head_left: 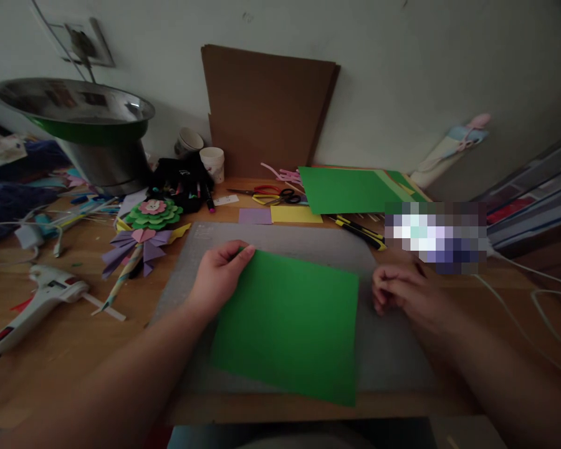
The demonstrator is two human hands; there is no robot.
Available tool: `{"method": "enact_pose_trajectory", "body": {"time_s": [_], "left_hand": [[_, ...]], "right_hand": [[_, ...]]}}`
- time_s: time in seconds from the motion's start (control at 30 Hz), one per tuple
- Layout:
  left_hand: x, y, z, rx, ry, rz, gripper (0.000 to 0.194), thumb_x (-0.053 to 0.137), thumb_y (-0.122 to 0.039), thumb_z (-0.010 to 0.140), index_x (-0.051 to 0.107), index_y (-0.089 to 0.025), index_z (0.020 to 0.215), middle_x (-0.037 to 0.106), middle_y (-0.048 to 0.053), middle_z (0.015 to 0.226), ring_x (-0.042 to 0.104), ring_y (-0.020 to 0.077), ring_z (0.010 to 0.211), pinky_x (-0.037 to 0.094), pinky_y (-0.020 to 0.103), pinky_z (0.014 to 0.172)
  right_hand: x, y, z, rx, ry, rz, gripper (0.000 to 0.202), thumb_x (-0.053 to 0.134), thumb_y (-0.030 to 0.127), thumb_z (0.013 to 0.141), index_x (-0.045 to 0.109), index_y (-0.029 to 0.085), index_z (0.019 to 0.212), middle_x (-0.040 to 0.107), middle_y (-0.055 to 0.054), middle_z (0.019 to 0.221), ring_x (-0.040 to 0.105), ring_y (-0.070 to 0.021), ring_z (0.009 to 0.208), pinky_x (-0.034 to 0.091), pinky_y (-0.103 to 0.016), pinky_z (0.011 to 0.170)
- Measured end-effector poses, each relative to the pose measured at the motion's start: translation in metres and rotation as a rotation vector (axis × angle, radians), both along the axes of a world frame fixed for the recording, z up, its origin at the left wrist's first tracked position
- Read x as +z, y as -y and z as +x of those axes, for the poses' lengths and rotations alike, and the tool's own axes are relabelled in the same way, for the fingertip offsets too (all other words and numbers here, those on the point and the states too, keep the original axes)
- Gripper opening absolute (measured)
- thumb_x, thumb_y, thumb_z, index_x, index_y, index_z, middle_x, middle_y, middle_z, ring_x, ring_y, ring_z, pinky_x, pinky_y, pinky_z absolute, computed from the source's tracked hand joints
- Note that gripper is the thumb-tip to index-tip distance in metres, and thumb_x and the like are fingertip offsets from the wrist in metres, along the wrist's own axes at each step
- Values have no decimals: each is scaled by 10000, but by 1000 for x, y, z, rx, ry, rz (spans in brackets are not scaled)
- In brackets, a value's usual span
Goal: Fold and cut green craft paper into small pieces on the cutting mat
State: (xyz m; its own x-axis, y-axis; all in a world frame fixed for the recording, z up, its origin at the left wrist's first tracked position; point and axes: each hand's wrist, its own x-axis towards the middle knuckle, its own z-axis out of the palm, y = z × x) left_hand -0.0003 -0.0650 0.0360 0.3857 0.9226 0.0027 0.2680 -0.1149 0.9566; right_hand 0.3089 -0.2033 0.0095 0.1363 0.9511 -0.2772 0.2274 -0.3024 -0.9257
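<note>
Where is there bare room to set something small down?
Bare tabletop shows between the glue gun and left forearm, and a strip of bare mat between the green sheet and right hand. Toward the wall it's crowded: black pouch, scissors, paper pile, cutter.

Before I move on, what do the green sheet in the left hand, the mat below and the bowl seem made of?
Green sheet: likely paper or thin card, matte; evenly coloured, straight-edged and without glare.
Mat: perhaps plastic, judging by its flat, dull grey surface, but that's uncertain.
Bowl: looks like polished metal; its inner wall shows bright glints and reflections.
</note>
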Motion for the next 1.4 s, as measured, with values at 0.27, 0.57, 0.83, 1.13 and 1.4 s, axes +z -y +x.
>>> {"method": "enact_pose_trajectory", "body": {"time_s": [0.27,0.57,0.83,1.13,1.4], "left_hand": [[-12,-7,0,65,-92,94,321,503,-465,816,568,-175,694,418,-35,584,403,120,558,317,229,510],[7,4,27,-318,-494,416,286,517,-270,795,630,-200,1048,628,96,1101,525,277,1044,350,403,910],[3,6,92,-555,-506,194,183,490,-218,715,612,-199,579,516,-30,497,439,121,463,272,239,453],[3,1,101,-612,-497,80,153,473,-263,682,568,-191,586,443,-47,494,381,102,470,246,236,453],[8,-16,101,-741,-525,-112,61,523,-244,619,519,-185,603,382,-70,499,342,79,463,245,213,452]], "right_hand": [[22,-45,-39,82,174,103,294,582,482,776,601,208,881,627,-31,864,579,-196,840,430,-336,784],[8,-64,-46,286,203,21,240,588,429,785,626,193,795,600,13,708,534,-144,655,404,-277,638],[-3,-53,-46,272,183,42,207,543,374,819,638,196,868,624,-9,787,557,-157,707,409,-270,640],[-6,-54,-45,268,102,77,125,552,277,780,636,192,817,605,1,776,536,-146,715,390,-260,646],[-5,-53,-45,202,42,21,73,557,260,717,597,201,705,519,41,627,455,-109,562,319,-234,536]]}}
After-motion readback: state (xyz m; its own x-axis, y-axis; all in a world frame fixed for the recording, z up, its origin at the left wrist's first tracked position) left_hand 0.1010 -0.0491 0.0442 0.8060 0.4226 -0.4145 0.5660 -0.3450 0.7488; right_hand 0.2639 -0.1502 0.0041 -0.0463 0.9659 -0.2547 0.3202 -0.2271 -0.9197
